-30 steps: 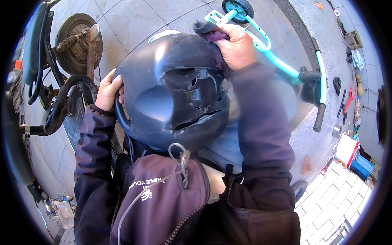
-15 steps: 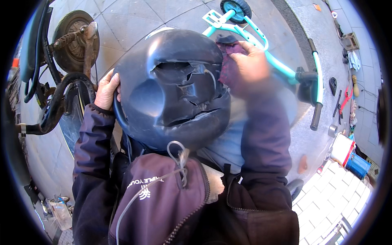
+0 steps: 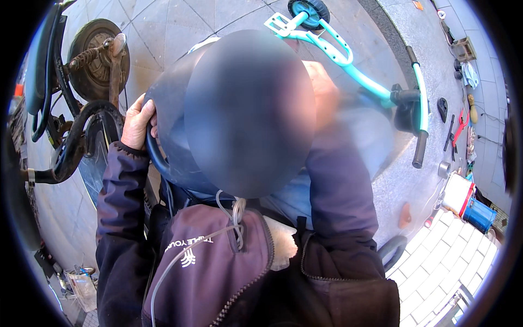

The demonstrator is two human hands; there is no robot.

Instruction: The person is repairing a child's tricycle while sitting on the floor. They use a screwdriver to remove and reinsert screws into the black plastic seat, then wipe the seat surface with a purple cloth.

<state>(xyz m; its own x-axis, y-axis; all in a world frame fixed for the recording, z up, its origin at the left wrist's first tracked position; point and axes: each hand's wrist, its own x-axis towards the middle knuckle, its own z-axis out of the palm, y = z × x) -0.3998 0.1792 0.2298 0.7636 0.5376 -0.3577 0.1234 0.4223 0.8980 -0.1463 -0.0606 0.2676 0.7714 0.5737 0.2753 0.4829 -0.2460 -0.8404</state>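
Note:
A large black rounded shell (image 3: pixel 171 117) sits in front of my body, over my legs. A smooth oval blur covers its middle and right, hiding the torn, cracked face that the earlier picture shows. My left hand (image 3: pixel 139 122) grips the shell's left rim, thumb on the outside and fingertips curled behind. My right hand (image 3: pixel 321 90) is at the shell's right side, smeared by motion and partly lost in the blur. A dark purple cloth (image 3: pixel 286 92) shows only as a reddish patch at its fingers; earlier it was plainly pinched there.
A turquoise tube frame (image 3: pixel 354 71) with a small wheel and handlebar lies at the far right. To the left stands a scooter or bike (image 3: pixel 90 117) with a wheel and spring. Tools, such as red-handled pliers (image 3: pixel 462 124), and a blue-and-white container (image 3: pixel 471 210) lie along the right.
My right hand has moved left, onto the shell's right part, with the cloth. The left hand keeps its grip. An oval blur now covers the shell's middle.

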